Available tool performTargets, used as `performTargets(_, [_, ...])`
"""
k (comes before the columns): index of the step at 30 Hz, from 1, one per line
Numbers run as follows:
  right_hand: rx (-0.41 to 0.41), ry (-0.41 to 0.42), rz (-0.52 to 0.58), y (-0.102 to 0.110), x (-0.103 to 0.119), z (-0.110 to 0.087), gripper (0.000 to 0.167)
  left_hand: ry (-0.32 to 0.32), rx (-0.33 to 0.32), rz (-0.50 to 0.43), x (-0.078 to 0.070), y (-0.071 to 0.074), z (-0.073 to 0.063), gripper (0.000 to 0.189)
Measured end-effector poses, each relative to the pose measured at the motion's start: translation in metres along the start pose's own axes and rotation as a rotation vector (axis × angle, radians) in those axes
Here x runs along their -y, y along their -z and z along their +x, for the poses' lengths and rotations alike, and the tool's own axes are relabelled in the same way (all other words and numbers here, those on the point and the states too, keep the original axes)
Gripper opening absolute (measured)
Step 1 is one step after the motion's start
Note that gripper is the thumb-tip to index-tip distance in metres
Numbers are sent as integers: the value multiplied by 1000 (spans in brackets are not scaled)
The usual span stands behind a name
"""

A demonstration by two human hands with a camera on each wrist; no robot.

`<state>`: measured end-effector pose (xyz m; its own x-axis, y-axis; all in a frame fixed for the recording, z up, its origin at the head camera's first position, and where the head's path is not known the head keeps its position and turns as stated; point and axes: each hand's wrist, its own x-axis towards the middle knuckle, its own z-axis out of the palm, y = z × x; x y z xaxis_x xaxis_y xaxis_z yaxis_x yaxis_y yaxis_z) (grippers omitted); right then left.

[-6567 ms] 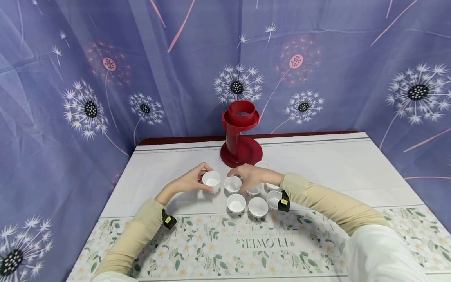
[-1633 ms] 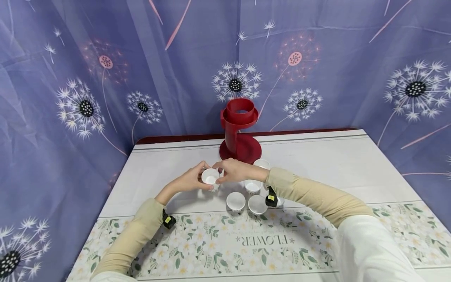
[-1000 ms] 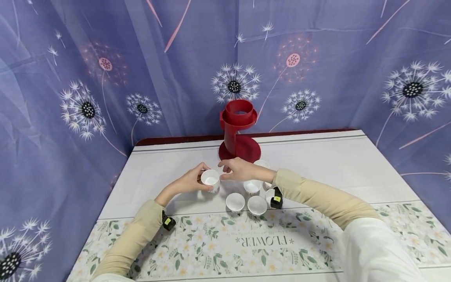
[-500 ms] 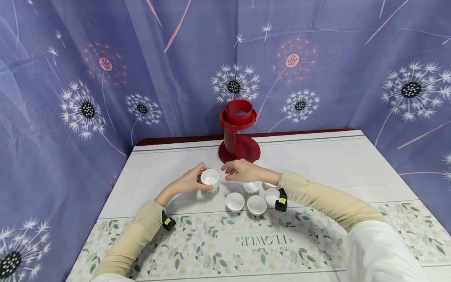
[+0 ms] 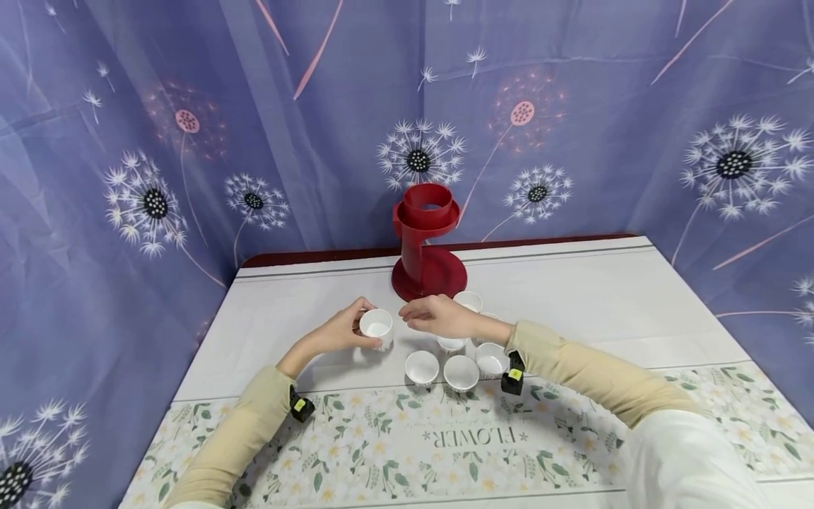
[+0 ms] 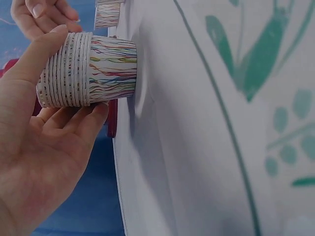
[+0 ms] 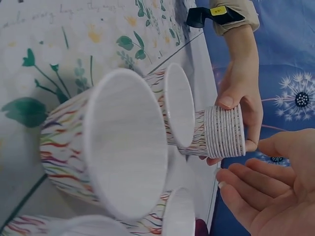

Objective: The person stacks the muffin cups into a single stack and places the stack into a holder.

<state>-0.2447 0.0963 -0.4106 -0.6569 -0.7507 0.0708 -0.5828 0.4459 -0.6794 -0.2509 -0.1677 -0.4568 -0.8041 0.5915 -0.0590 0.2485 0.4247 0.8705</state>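
My left hand (image 5: 335,334) grips a nested stack of white paper cups (image 6: 113,66), thumb on one side and fingers on the other. The cups have wavy coloured lines, and several rims show at the stack's top. Just to the right, my right hand (image 5: 441,316) holds nothing, its fingers loosely bent and pointing at the stack, apart from it. Single cups stand mouth up below and beside it: a front left cup (image 5: 422,370), a front middle cup (image 5: 461,375) and a right cup (image 5: 492,360). A cup (image 5: 452,346) under the right hand is partly hidden.
A red stand (image 5: 413,261) with a ring on top and a round base stands behind the hands. Another cup (image 5: 468,300) sits near its base. The white cloth (image 5: 572,297) with a flowered band covers the table; a purple curtain (image 5: 343,162) hangs behind.
Earlier my right hand held a cup between the stack and the others; that cup has left its spot. The right hand reached the stack's rim, then drew back right. The left hand stayed.
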Motion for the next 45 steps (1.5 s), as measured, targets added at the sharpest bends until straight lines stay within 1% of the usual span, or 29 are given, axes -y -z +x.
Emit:
performTargets(6, [35, 10, 14, -4, -1, -6, 36, -6, -5, 8, 2, 0, -1, 51])
performTargets(9, [56, 6, -10, -5, -1, -10, 41, -3, -3, 7, 1, -1, -2, 51])
performTargets(14, [91, -17, -60, -8, 0, -14, 55, -12, 3, 4, -1, -1, -2, 51])
performTargets(19, [128, -27, -104, -10, 0, -17, 67, -12, 4, -29, 1, -1, -1, 52])
performTargets(23, [162, -21, -131, -12, 1, -20, 74, -2, -4, -42, 2, -1, 0, 51])
performTargets(25, [179, -23, -134, -12, 2, -21, 75, -8, -3, -42, 3, -1, 0, 51])
performTargets(33, [207, -10, -179, -16, 3, -20, 75, -18, 5, -42, 7, 0, 2, 51])
performTargets(38, [222, -29, -197, -18, 3, -19, 71, -10, 3, -35, 7, 0, 2, 51])
performTargets(45, [227, -43, -195, -20, 1, -17, 63, -17, 2, -28, 5, 0, 1, 51])
